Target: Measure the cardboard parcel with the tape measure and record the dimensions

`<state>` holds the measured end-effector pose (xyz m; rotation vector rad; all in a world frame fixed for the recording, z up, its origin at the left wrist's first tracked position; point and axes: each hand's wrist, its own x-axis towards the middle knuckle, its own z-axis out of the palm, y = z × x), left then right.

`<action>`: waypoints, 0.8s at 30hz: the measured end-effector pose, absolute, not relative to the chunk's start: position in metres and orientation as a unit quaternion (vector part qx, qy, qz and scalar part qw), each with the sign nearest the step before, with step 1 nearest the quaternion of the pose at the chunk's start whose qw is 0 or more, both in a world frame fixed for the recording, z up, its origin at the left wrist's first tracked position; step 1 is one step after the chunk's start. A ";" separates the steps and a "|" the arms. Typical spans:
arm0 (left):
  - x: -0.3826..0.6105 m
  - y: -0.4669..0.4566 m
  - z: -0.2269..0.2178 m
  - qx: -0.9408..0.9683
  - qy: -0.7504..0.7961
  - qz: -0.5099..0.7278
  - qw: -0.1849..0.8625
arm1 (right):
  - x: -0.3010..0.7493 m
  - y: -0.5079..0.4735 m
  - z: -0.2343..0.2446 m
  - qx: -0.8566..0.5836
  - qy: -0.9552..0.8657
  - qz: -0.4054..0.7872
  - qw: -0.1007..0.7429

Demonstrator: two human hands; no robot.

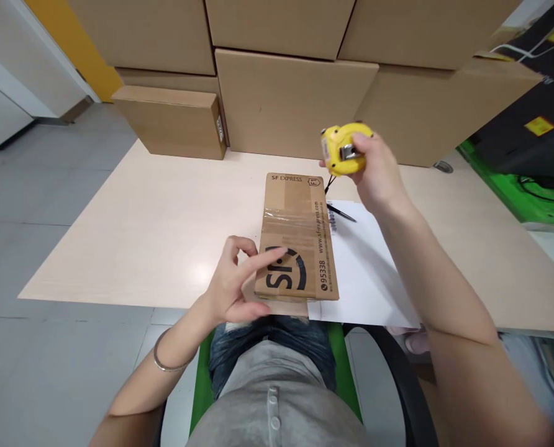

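Near edge: left hand (233, 279) loosely open at the box's near left corner, forefinger reaching across its top, nothing gripped; contact unclear. Box (295, 226) flat at mid-table (141, 230), taped shut, overlapping the left side of a sheet (374, 276). Pen (342, 213) lying on sheet, unheld; few marks visible there. Farther, right: right hand (377, 171) closed round tape measure (345, 139), raised clear of box. No blade seen drawn out; measuring, I judge, still undone. Cartons (295, 105) stacked beyond.
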<state>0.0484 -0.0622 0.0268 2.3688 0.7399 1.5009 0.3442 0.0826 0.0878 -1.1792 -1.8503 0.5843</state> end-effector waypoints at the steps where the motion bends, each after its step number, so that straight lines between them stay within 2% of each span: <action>1: 0.048 -0.057 0.025 0.781 0.266 0.546 0.145 | 0.343 0.083 0.096 -0.479 -0.696 0.272 0.460; 3: 0.049 -0.039 0.023 0.704 0.312 0.604 0.205 | 0.336 0.079 0.112 -0.488 -0.626 0.334 0.509; 6: 0.055 0.003 0.027 0.641 0.356 0.588 0.341 | 0.318 0.067 0.128 -0.485 -0.636 0.353 0.485; 8: 0.062 0.032 0.032 0.617 0.361 0.551 0.431 | 0.305 0.058 0.131 -0.462 -0.682 0.331 0.460; 12: 0.077 0.065 0.032 0.604 0.345 0.489 0.525 | 0.289 0.048 0.124 -0.405 -0.778 0.234 0.420; 17: 0.081 0.070 0.018 0.581 0.294 0.499 0.572 | 0.280 0.049 0.116 -0.385 -0.824 0.198 0.366; 24: 0.075 0.074 0.018 0.630 0.307 0.457 0.548 | 0.299 0.043 0.125 -0.413 -0.840 0.151 0.318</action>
